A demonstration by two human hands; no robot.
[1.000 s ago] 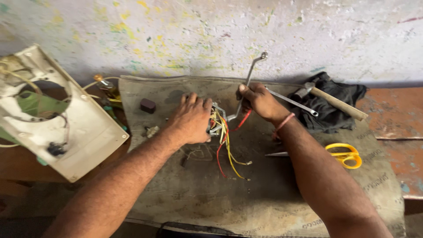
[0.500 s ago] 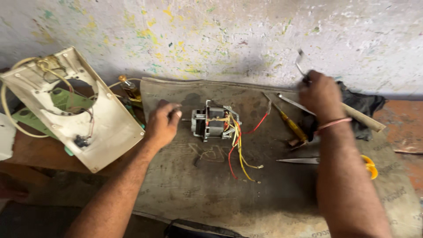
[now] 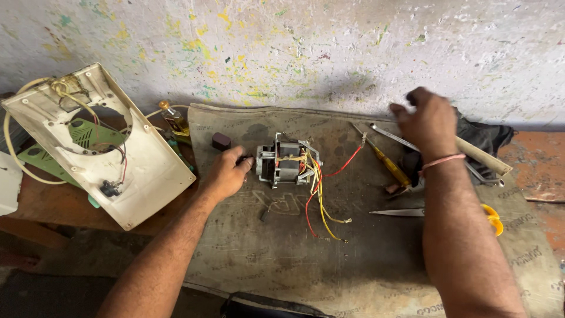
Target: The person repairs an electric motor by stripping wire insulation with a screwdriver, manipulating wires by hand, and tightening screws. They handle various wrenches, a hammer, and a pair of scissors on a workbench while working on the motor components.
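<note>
We've got the small electric motor sitting mid-mat, red and yellow wires trailing off toward us. Our left hand rests loosely curled at its left end, fingertips touching the shaft side. Our right hand hovers further right over the wrench and dark cloth, fingers bent, nothing pinched that we can see. The yellow-handled screwdriver lies between them.

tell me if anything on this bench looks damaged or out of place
The small motor lies bare on the mat, its red and yellow wires trailing loose with bare ends. Its likely cream housing leans opened at the left. The left hand touches the motor.
</note>
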